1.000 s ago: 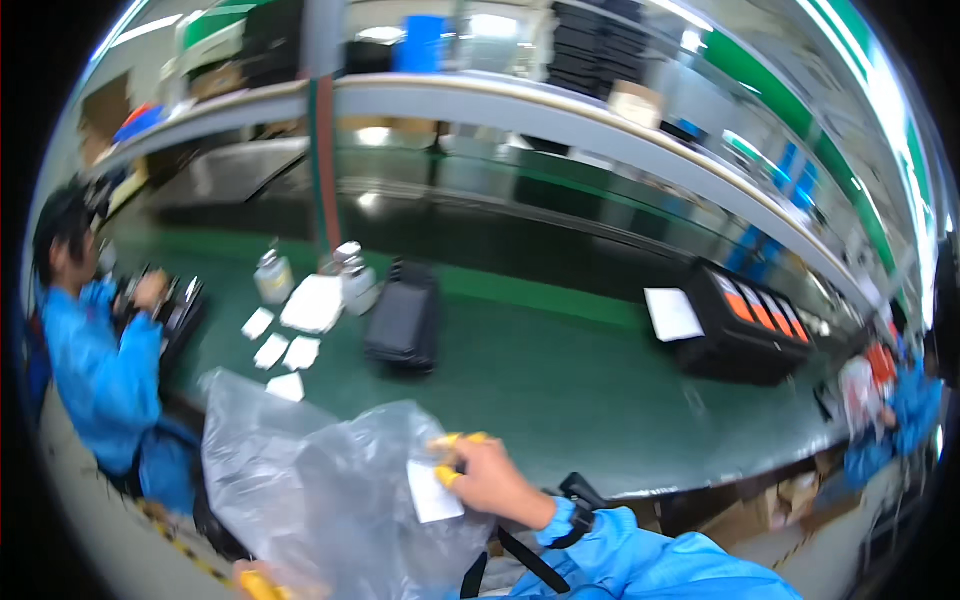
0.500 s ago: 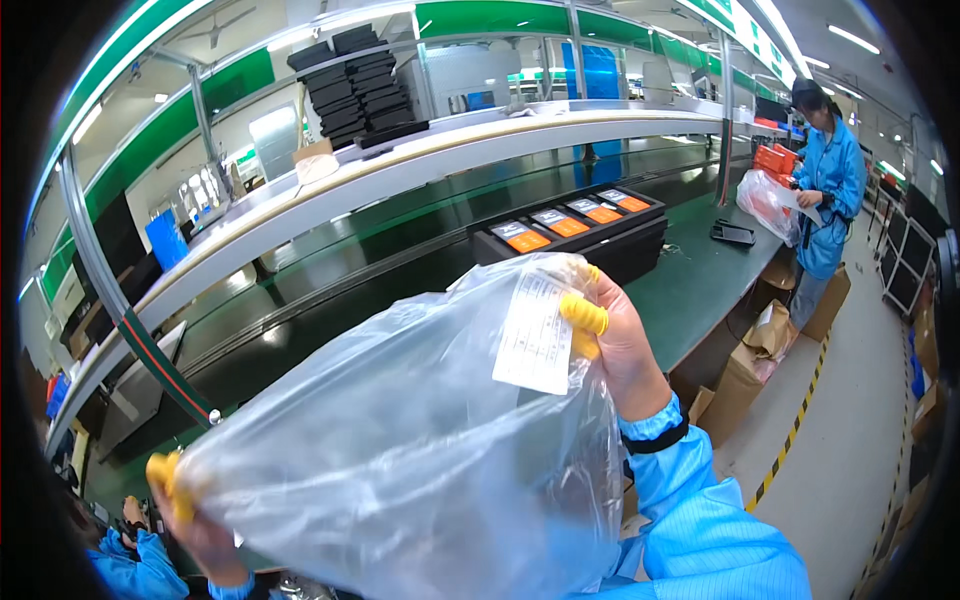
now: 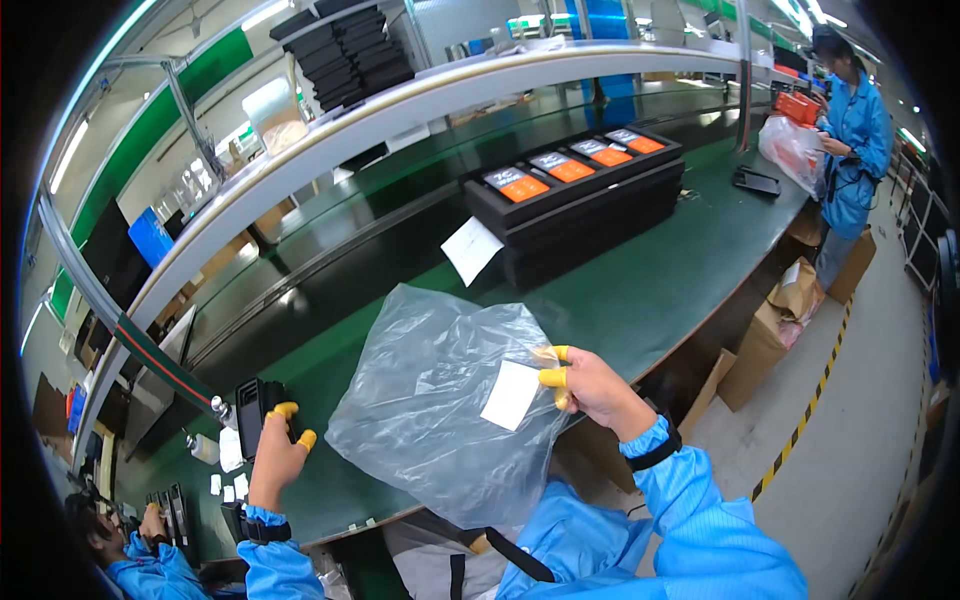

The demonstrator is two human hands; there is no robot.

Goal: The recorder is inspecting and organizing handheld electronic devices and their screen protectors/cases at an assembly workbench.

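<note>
My right hand (image 3: 603, 392), with yellow finger cots, pinches the edge of a clear plastic bag (image 3: 430, 400). The bag hangs flattened over the table's front edge, and a white label (image 3: 511, 395) shows on it near my fingers. My left hand (image 3: 278, 455) is off the bag, its thumb and fingers apart, wearing yellow finger cots too. It is beside a small black tray (image 3: 248, 415) at the left of the table; whether the fingertips touch the tray I cannot tell.
A black foam tray (image 3: 590, 205) holding several orange-and-white boxes stands on the green table (image 3: 650, 270), a white sheet (image 3: 472, 250) by its left end. A small bottle (image 3: 203, 447) is at left. Co-workers are at lower left and far right. Cartons (image 3: 750, 355) stand below the right edge.
My left hand has let go of the bag and moved to the black tray. The bag, stretched between both hands before, now hangs lower from my right hand. The white sheet has come into view.
</note>
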